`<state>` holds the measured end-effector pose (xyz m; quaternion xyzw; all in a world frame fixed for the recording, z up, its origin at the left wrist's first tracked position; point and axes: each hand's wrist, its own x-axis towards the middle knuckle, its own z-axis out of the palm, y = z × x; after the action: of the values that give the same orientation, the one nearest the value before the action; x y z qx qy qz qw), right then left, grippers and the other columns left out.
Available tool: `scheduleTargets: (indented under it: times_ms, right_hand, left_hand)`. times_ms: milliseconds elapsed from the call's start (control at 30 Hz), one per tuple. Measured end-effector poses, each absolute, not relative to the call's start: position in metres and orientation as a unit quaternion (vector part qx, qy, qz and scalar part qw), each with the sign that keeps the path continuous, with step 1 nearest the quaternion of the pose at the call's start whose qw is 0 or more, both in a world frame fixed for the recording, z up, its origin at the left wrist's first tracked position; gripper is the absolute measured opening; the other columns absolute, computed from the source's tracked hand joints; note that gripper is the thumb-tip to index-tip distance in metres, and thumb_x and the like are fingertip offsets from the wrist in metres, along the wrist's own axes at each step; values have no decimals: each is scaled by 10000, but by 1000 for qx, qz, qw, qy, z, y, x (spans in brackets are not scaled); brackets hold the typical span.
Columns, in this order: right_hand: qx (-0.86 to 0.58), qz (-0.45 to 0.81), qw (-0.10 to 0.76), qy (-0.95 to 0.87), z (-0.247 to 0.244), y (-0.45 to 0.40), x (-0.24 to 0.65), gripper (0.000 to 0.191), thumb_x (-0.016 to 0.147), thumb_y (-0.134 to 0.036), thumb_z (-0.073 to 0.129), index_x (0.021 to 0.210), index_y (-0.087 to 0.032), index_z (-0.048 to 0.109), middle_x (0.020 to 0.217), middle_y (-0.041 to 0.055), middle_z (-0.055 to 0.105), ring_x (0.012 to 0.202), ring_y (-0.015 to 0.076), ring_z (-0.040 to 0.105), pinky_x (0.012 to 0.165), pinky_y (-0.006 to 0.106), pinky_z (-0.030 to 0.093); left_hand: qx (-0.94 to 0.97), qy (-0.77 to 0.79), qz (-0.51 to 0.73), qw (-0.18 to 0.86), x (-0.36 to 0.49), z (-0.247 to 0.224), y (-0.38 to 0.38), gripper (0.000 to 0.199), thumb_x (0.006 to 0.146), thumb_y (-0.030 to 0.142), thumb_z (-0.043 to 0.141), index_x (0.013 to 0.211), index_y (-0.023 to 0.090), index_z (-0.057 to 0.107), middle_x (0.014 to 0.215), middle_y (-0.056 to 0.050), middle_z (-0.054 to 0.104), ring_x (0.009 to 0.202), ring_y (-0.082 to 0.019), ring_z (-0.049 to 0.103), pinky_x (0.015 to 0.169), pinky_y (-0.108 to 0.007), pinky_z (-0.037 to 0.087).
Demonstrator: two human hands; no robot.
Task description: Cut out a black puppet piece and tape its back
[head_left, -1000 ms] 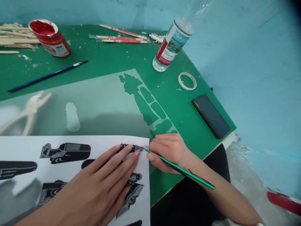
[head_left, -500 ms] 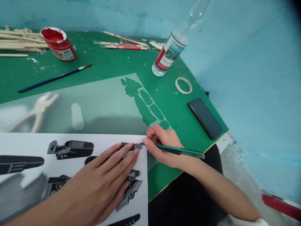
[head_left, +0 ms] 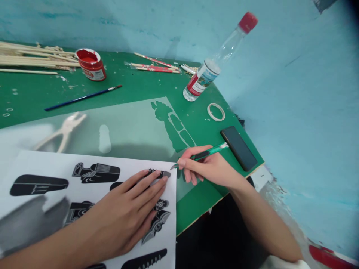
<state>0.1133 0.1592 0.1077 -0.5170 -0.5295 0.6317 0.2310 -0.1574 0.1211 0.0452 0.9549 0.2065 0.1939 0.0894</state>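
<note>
My left hand [head_left: 129, 209] lies flat, fingers stretched out, on a white paper [head_left: 134, 165] printed with black and grey shapes. Its fingertips press beside a small dark printed shape near the paper's right edge and cover part of it. In my right hand [head_left: 215, 166] is a slim green craft knife [head_left: 210, 151], gripped like a pen. The blade points left, close to the grey end of that shape; whether it touches the paper I cannot tell. Under the paper extends a translucent sheet [head_left: 131, 127] with cut-out openings, through which the green table [head_left: 196, 209] shows.
White-handled pliers [head_left: 67, 129] lie on the sheet. Behind are a blue paintbrush [head_left: 84, 98], an open red paint jar [head_left: 94, 69], wooden sticks [head_left: 33, 61] and wrapped chopsticks [head_left: 157, 68]. A water bottle [head_left: 200, 80], tape roll [head_left: 215, 112] and phone [head_left: 238, 147] stand or lie on the right.
The knife's handle has swung from pointing down-right to up-right, and my right hand has turned with it. My left hand stays flat on the paper. The whole view has shifted slightly.
</note>
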Motion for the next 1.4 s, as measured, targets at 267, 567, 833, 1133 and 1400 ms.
scheduleTargets:
  times_ms: [267,567,833,1133,1400]
  right_hand:
    - [-463,513,245,-680,120,190,102,503,1085,-529,532,792,-159,704,576,-33,562,504,76,511,500,209,392]
    - [-408,399,235,-787,74,193,82,480,1129,-387,383,749,-171,581,657,-23,589,573,78,499,622,221,406]
    - [-376,384,281,-796,62,190,84,384,1122,-330,373,796,-198,527,727,-15,604,650,94,550,641,225,434]
    - [-371,360,244,-821,62,191,84,400,1133,-341,311,799,-203,484,698,-20,564,597,97,517,587,240,381]
    - [-361,350,238,-831,62,191,83,396,1144,-366,315,827,-205,488,674,-36,537,583,100,501,573,248,353]
  left_hand:
    - [955,204,197,86,-157,43,122,599,1021,362,560,1552,94,491,1640,-107,474,1496,-293,477,1329,-428,163]
    - [957,210,187,72,-157,47,120,601,1026,402,528,1543,98,506,1632,-116,483,1488,-307,480,1327,-442,137]
    - [955,200,200,88,-155,45,122,509,1060,352,445,1480,92,566,1550,-109,587,1491,-279,450,1330,-443,146]
    - [962,182,180,90,-159,39,120,539,1053,346,479,1512,65,523,1572,-148,557,1613,-304,246,1343,-462,115]
    - [959,191,178,108,-160,40,118,535,1055,352,490,1513,79,528,1585,-139,544,1600,-304,284,1344,-462,135]
